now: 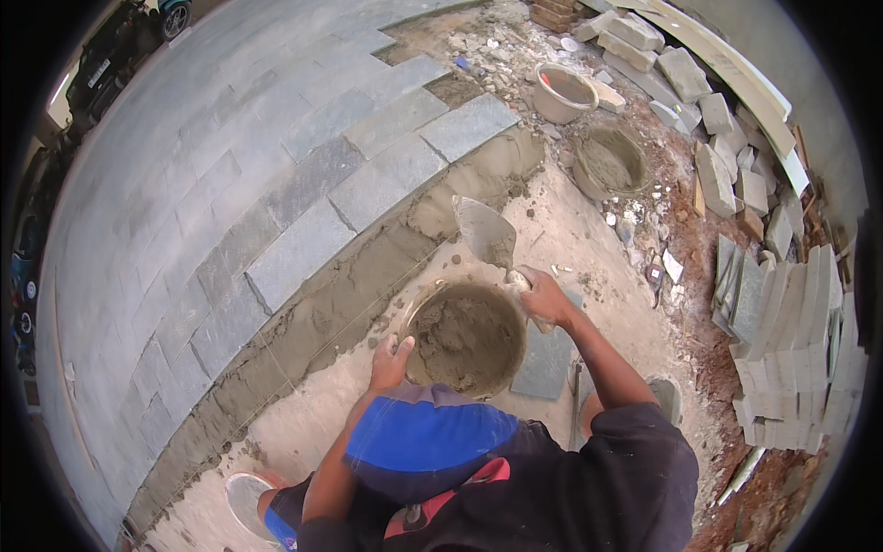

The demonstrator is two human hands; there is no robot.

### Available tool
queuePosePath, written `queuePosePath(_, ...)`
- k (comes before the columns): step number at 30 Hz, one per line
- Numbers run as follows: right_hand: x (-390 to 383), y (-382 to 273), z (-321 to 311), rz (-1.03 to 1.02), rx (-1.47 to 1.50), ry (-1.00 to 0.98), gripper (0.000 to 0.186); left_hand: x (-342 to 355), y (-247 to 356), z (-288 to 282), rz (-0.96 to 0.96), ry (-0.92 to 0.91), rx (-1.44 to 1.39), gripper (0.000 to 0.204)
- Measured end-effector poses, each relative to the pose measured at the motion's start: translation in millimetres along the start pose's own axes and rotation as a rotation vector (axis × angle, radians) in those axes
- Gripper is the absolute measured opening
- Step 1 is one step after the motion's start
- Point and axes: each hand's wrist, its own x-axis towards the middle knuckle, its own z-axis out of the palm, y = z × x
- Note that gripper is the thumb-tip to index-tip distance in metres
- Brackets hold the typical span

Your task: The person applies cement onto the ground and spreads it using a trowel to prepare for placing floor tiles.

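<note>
A round bucket point(523, 357) of wet grey mortar point(464, 333) stands on the sandy ground before me. My left hand point(392, 362) is closed on its left rim, thumb up. My right hand point(543, 298) grips the handle of a trowel point(486, 234) just beyond the bucket's right rim. The trowel's broad blade points away from me and carries some mortar near the handle. Beyond the bucket, a strip of spread mortar point(368, 276) runs diagonally along the edge of the laid grey stone tiles point(386, 184).
A thin string point(324, 348) stretches along the mortar strip. One loose tile point(544, 364) lies right of the bucket. Two more buckets point(563, 112) point(611, 164) stand at the far right, near rubble blocks point(685, 75). Stacked tiles point(791, 354) lean at the right.
</note>
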Motion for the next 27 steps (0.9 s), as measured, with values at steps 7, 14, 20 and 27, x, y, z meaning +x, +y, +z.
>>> queuePosePath(7,-103.4,-27.6,-1.7,-0.020,-0.775,-0.175,0.038,4.4,61.8,31.2,0.066,0.082,-0.257,0.022)
queuePosePath(14,-79.0,1.0,62.0,0.073,-0.871,-0.119,0.032,0.0,78.2,42.8,0.250,0.150,0.192,0.024)
queuePosePath(20,-112.2,-9.0,79.9,-0.054,-0.879,-0.355,0.029,-11.5,73.8,36.9,0.357,0.211,0.196,0.026)
queuePosePath(27,-97.0,44.5,82.1,0.034,-0.585,-0.303,0.020,-26.9,85.6,42.8,0.364,0.232,0.262,0.027)
